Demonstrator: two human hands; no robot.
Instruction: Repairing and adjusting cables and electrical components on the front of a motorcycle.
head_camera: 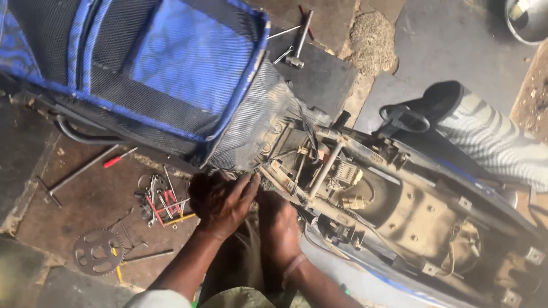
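The left hand [224,201] is pressing palm-down, fingers spread and half curled, against the lower edge of the blue-and-grey seat [171,74], where the seat meets the dusty motorcycle frame [399,211]. Whether those fingers are actually clamping anything underneath cannot be told. The right hand [278,219] is reaching in just beside it, toward the frame's near rail, its fingertips hidden among the parts, so its hold cannot be told either.

The seat is lying tilted up and away from the frame, its rear end touching the frame's front opening. Just past the hands, inside the frame, a metal rod [325,169] and tangled wires [319,239] are crossing the cavity.

On the floor, on the seat's near side, a heap of small tools [161,201] is lying, with a toothed sprocket [98,251] nearer the person and a hammer [299,40] beyond the seat.

A likely risk: with both hands working blind in the tight gap, the seat could be slipping down and pinching fingers, or a wire could be snagging and tearing loose.
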